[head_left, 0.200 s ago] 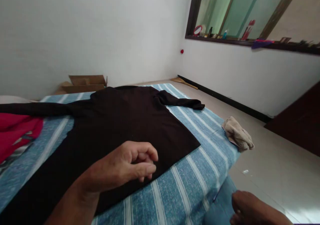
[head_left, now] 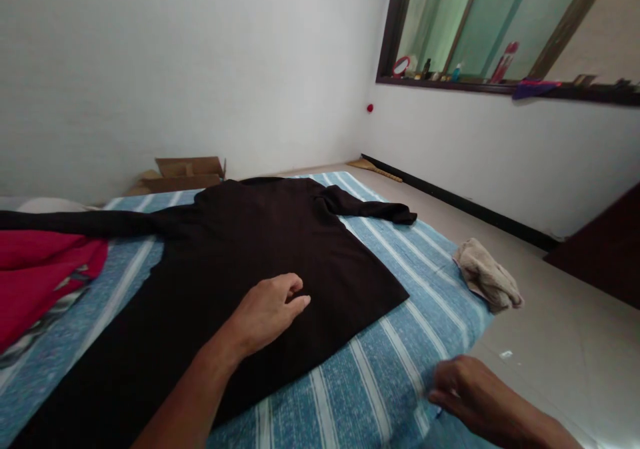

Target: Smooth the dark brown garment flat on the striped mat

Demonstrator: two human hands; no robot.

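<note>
Left hand (head_left: 271,308), curled with a small thumb gap, is over the smooth black shirt (head_left: 265,236), which I see spread flat on the blue striped sheet (head_left: 345,386). The right hand (head_left: 463,384) is bent and blurry; I can't tell if it holds anything. It has moved in to the sheet's edge since before.
</note>
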